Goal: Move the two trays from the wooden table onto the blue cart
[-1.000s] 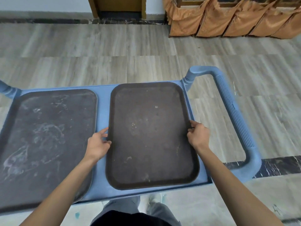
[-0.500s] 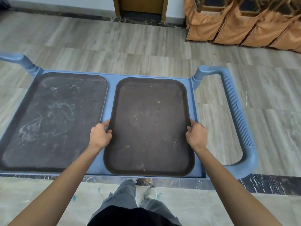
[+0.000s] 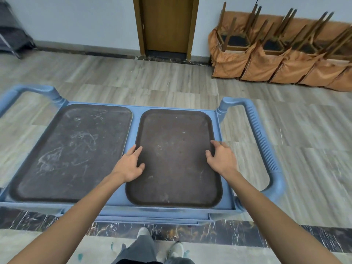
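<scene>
Both open, the left hand [image 3: 128, 167] and slightly blurred right hand [image 3: 221, 158] rest on the right tray [image 3: 176, 168].

Even, soft indoor light, faint shadows, slight motion blur, and wide-angle bending at the edges.

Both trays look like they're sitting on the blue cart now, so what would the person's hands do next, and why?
Probably just lift both hands clear. The right tray lies flat on the blue cart beside the left tray, and the left hand and right hand have open fingers resting loosely at its edges, not gripping. Nothing seems left to move.
</scene>
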Demonstrator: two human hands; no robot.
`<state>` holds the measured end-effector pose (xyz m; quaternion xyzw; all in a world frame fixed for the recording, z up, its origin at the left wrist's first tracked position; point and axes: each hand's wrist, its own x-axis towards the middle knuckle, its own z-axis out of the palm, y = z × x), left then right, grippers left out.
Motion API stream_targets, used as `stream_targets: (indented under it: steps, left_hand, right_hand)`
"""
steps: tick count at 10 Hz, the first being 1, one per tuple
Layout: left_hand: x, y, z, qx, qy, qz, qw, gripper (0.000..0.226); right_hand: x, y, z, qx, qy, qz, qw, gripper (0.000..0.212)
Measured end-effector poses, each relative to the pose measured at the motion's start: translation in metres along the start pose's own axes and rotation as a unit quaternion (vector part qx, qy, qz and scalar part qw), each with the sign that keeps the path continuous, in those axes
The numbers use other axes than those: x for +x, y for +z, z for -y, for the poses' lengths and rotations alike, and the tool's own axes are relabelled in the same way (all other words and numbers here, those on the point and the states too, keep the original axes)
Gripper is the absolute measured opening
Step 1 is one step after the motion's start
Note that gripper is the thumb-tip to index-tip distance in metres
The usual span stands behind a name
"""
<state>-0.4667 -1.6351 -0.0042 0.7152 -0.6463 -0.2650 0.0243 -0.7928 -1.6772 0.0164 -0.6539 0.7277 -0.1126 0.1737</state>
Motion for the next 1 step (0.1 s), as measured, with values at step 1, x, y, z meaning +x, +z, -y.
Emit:
stream_targets:
  steps: [1]
  left_hand:
    - [-0.0083,-0.0201,-0.0073,0.003,0.069,-0.058,0.996,0.077]
  right_hand:
    - [-0.0123,-0.0117,0.0136,0.02,-0.035,-0.037,0.998,0.06]
